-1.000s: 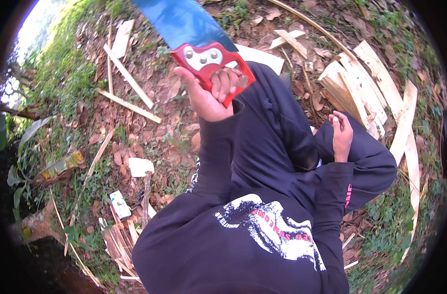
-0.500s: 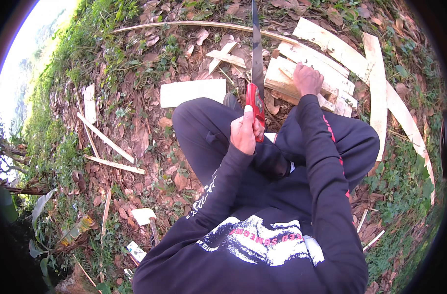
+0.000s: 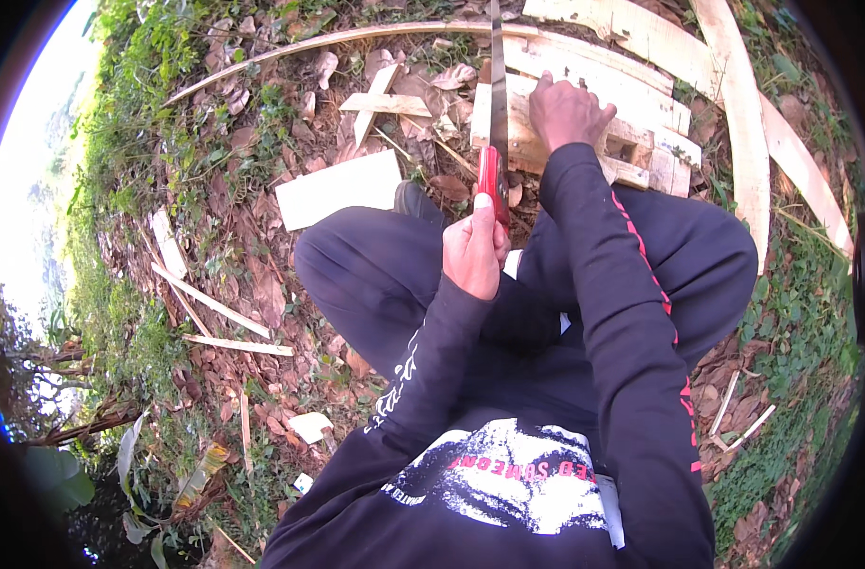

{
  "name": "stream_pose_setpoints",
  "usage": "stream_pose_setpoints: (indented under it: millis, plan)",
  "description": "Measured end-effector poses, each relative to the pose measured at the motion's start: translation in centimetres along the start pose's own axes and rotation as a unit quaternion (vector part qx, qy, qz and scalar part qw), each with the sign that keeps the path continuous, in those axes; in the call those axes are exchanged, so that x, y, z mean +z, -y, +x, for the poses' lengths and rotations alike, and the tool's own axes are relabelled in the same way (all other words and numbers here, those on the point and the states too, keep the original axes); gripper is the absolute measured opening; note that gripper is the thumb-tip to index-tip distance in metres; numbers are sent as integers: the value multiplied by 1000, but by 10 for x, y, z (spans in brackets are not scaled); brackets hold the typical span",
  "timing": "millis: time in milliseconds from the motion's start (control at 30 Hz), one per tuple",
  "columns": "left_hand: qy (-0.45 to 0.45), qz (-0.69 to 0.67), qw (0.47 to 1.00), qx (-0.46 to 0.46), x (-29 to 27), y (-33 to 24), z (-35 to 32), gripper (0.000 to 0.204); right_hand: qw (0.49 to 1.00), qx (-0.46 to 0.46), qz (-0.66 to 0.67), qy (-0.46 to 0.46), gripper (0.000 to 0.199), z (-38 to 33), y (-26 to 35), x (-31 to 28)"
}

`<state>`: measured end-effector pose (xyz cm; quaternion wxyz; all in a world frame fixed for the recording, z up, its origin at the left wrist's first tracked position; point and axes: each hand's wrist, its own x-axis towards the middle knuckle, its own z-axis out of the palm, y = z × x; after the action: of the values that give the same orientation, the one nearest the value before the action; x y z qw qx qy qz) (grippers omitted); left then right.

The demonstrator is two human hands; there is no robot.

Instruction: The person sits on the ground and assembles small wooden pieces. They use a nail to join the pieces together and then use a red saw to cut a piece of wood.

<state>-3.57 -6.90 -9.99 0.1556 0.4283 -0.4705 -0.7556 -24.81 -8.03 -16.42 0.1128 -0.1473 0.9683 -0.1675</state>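
Note:
My left hand [image 3: 472, 248] is closed around the red handle of a hand saw [image 3: 490, 180]. The saw's long blade points away from me, seen nearly edge-on, and passes across the left end of a stack of pale wooden boards [image 3: 622, 95]; whether it touches the wood I cannot tell. On the near part of that stack rests my right hand [image 3: 570, 114], palm down with fingers apart, just right of the blade. Both forearms come up in dark sleeves over my bent, crossed legs.
A pale rectangular board [image 3: 337, 190] lies left of the stack, near my knee. Two short crossed slats [image 3: 385, 104] lie beyond it. Long planks [image 3: 740, 123] cross at the far right. Thin strips [image 3: 214, 302] lie leftward among dry leaves and plants.
The view has shifted. My right hand has moved left along the boards towards the blade, and its fingers have spread from a tighter curl. My left hand keeps its grip on the saw.

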Motion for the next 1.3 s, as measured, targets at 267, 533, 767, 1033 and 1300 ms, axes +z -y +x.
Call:
stream_pose_setpoints:
  millis: [267,533,767,1033,1300]
  plan:
    - [-22,26,999,16,14,-6,1,56,999,23,-30,3,54,2,5,2]
    - [-40,43,998,-3,24,-17,0,56,999,16,-32,-20,56,1,5,4]
    - [-41,75,996,1,18,-14,-4,55,999,8,-34,-28,59,0,4,3]
    - [-51,84,995,-2,27,-20,2,57,999,9,-24,-33,60,1,4,6]
    - [-46,113,992,18,20,-10,-3,55,998,6,-17,-55,60,1,2,10]
